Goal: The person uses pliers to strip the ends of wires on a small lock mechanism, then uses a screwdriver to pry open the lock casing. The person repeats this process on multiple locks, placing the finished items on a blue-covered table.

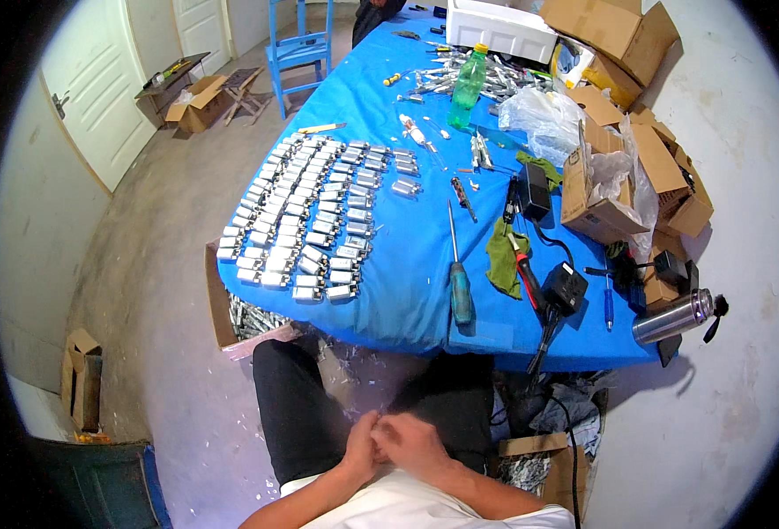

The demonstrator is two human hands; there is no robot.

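My left hand (361,441) and my right hand (402,441) are closed together over my lap, below the table's front edge; whatever they hold, if anything, is hidden. Above them, rows of small silver metal parts (288,235) lie on the blue table cloth (398,313). A screwdriver with a teal handle (461,295) lies right of the rows. Beside it are a green rag (499,251), red-handled pliers (530,282) and black power adapters (566,289).
Cardboard boxes (601,212), a steel flask (671,319), a green plastic bottle (465,97), a white foam box (504,22) and a pile of metal pieces stand or lie rightward and at the back. A blue chair (297,55) stands back left; a box of metal pieces (253,319) sits below the table.
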